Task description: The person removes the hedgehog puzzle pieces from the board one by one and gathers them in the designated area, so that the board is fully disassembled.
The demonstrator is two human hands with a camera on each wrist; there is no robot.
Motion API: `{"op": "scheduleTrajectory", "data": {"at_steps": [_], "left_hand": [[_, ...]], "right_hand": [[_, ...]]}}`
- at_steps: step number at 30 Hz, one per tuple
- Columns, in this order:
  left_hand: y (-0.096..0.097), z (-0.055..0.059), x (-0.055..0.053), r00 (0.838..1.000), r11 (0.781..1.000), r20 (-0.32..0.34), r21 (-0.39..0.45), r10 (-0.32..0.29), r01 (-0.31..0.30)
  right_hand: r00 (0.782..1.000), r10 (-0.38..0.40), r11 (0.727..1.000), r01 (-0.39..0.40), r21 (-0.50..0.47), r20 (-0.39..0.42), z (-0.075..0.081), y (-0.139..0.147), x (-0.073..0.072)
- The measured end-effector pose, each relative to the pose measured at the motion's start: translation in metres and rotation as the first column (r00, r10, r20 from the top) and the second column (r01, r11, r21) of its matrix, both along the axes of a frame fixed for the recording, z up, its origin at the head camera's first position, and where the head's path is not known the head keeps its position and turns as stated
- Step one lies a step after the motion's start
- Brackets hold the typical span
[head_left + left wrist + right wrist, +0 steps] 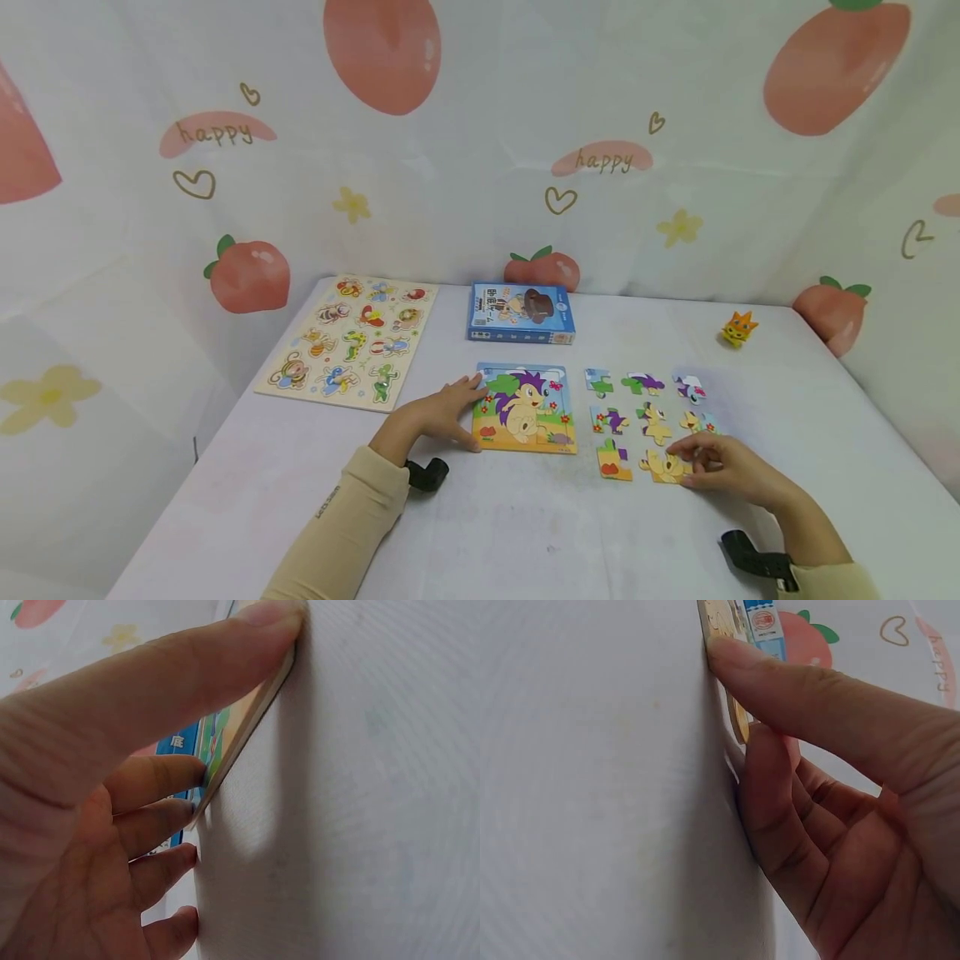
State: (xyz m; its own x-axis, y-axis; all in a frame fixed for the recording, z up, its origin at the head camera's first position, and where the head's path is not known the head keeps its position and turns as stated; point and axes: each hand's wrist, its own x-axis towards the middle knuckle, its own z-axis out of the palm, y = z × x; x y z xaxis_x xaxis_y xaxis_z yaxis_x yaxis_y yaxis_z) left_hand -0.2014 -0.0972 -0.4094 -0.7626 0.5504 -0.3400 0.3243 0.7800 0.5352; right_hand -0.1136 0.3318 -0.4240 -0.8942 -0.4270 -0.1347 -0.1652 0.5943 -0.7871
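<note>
A square hedgehog puzzle board [525,408] lies flat on the table. My left hand [448,412] rests at its left edge, thumb [255,645] touching the near corner and fingers fairly straight along the side. To the right, loose jigsaw pieces are laid out in rows, among them a red-and-orange corner piece [615,467] and a purple-and-green piece [643,383]. My right hand [723,467] pinches a yellow jigsaw piece [660,467] of the nearest row between thumb and index finger. In the right wrist view that piece [720,619] is low over or on the tabletop, partly hidden by the thumb.
A wooden insect puzzle board [360,337] lies at the back left. Behind the hedgehog board is a blue box [521,312]. A small yellow-and-orange toy figure [738,329] stands at the back right. A printed curtain [450,183] borders the table's far side.
</note>
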Motion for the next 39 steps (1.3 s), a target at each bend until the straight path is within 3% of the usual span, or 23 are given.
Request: {"op": "scheduleTrajectory", "data": {"at_steps": [7, 13, 19, 28, 39], "left_hand": [[0.0, 0.0, 0.001, 1.0, 1.0, -0.002, -0.004, 0.001, -0.001], [0.001, 0.0, 0.001, 1.0, 1.0, 0.0, -0.003, 0.014, -0.014], [0.001, 0.0, 0.001, 1.0, 1.0, -0.01, -0.005, 0.006, -0.006], [0.0, 0.001, 0.001, 1.0, 1.0, 0.0, 0.0, 0.013, -0.013], [0.0, 0.0, 0.0, 1.0, 1.0, -0.005, 0.001, -0.001, 0.001]], "right_hand": [[1.0, -0.016, 1.0, 0.016, 0.017, 0.023, 0.003, -0.002, -0.001], [0.996, -0.081, 0.996, 0.082, 0.026, -0.04, 0.014, -0.002, 0.0], [0.986, -0.16, 0.985, 0.162, 0.051, -0.035, 0.024, -0.016, -0.011], [0.992, -0.129, 0.992, 0.129, -0.004, 0.001, 0.028, -0.048, -0.035], [0.996, -0.071, 0.997, 0.07, 0.008, 0.049, 0.025, -0.097, -0.063]]}}
